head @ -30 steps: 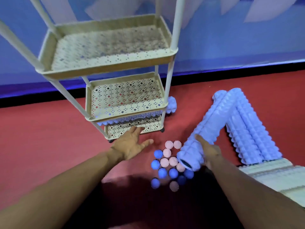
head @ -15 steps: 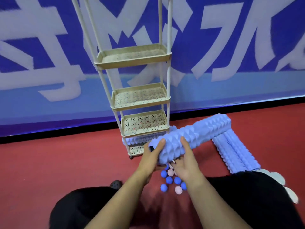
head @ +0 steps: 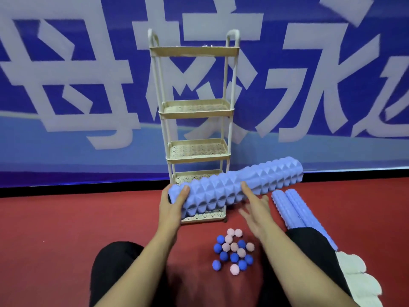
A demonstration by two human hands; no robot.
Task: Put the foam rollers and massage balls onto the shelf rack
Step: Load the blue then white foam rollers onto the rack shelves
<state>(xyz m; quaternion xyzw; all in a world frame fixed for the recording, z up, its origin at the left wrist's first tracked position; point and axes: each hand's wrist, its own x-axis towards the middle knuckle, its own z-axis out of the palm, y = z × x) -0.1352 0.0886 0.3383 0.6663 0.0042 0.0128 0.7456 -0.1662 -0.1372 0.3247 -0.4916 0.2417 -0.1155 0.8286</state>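
A long lilac foam roller (head: 254,181) hangs level in front of the cream shelf rack (head: 197,111), across its lower tiers. My left hand (head: 171,206) grips the roller's left end, thumb over the top. My right hand (head: 257,210) is spread open just below the roller's middle, with one fingertip touching it. Two more lilac rollers (head: 292,207) lie side by side on the red floor to the right. Several blue and pink spiky massage balls (head: 233,251) cluster on the floor between my arms. The rack's upper tiers look bare; the roller hides most of the lowest ones.
The rack stands against a blue banner wall (head: 66,85) with large white characters. My dark-clad knees (head: 115,269) frame the balls. A cream scalloped mat (head: 358,280) lies at the lower right, beside the floor rollers.
The view has tilted up and the whole rack shows. The roller has risen to level in front of the rack. My right hand has let go and spread open; my left hand keeps its grip.
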